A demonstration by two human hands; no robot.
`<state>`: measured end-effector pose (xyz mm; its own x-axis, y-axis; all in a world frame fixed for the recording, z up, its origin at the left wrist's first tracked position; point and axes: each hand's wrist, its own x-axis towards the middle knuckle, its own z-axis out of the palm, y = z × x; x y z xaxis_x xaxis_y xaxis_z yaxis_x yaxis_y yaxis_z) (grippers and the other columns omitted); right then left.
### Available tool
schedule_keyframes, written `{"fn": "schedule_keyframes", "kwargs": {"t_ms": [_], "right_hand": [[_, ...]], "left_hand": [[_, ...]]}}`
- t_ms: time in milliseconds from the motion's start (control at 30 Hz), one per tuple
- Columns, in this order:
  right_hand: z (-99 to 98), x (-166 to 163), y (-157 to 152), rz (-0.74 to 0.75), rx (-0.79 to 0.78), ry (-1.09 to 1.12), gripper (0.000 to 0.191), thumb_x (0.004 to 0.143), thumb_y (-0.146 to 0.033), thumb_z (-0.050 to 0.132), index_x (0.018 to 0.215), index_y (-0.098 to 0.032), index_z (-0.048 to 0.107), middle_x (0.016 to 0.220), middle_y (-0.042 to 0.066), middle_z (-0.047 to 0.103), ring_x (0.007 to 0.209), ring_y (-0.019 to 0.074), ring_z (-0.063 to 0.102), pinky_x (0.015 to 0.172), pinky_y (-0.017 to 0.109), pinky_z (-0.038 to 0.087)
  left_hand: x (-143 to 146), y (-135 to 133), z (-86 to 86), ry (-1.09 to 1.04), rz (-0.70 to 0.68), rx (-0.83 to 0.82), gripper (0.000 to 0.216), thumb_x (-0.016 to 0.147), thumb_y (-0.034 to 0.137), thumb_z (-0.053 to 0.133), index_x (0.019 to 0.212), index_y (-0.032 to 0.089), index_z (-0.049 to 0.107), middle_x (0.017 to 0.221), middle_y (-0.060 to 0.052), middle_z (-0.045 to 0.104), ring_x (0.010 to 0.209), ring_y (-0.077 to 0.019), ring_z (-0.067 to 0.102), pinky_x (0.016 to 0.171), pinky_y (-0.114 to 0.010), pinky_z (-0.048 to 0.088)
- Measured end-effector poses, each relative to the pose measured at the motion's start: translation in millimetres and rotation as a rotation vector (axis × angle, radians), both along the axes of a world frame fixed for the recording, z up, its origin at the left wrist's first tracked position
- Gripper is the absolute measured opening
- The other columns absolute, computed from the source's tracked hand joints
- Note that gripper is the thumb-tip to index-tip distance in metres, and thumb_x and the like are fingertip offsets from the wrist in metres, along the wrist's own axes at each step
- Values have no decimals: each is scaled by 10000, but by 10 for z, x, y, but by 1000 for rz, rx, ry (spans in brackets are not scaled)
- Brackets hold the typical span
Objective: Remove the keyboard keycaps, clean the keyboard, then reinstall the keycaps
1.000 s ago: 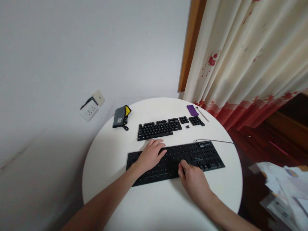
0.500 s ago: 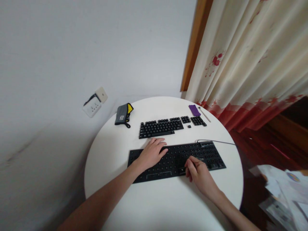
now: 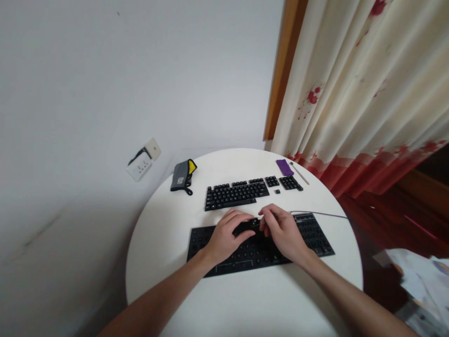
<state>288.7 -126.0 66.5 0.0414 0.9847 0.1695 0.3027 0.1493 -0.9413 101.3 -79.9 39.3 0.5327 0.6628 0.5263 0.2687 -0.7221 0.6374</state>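
Note:
The black keyboard [image 3: 231, 267], its plate bared over most of the left and middle with rows of small switch stems, lies at the front of the white round table. Over its middle, my left hand [image 3: 226, 236] curves with thumb and fingers around a small black keycap [image 3: 254, 222] at the fingertips. My right hand [image 3: 284, 234] is bent close on the other side of that keycap, its fingers curled together; what they pinch is hidden. Beyond the hands, loose black keycaps [image 3: 236, 193] lie in keyboard order, with one single keycap [image 3: 277, 191] apart.
A grey cloth with yellow lining [image 3: 181, 176] lies at the back left. A purple cloth [image 3: 285, 167] and a thin brush-like stick [image 3: 300, 173] are at the back right. The keyboard's cable [image 3: 326, 214] runs off the right edge. Papers [image 3: 417, 276] lie beyond the table.
My right hand has moved up and left from the keyboard's lower middle. My left hand has turned towards it, and a keycap now shows between them. The camera view has shifted slightly.

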Motion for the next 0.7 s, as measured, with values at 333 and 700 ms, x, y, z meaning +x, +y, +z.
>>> {"fn": "schedule_keyframes", "kwargs": {"t_ms": [333,700], "right_hand": [[-317,-101,189,46,-15,58,418,976,-462,420,940,-164,711,889,71,720,795,200,662,727,300,513],[-431,-93,122,-82,-11,-8,389,983,-414,427,912,-146,699,733,58,683,693,195,634,716,314,482]], "left_hand": [[-33,142,-164,-16,110,52,111,861,210,690,967,203,721,931,-55,735,856,-199,649,822,-375,520],[0,95,-148,-5,80,-38,156,853,183,686,1000,215,728,993,-52,711,941,-192,643,885,-354,523]]}}
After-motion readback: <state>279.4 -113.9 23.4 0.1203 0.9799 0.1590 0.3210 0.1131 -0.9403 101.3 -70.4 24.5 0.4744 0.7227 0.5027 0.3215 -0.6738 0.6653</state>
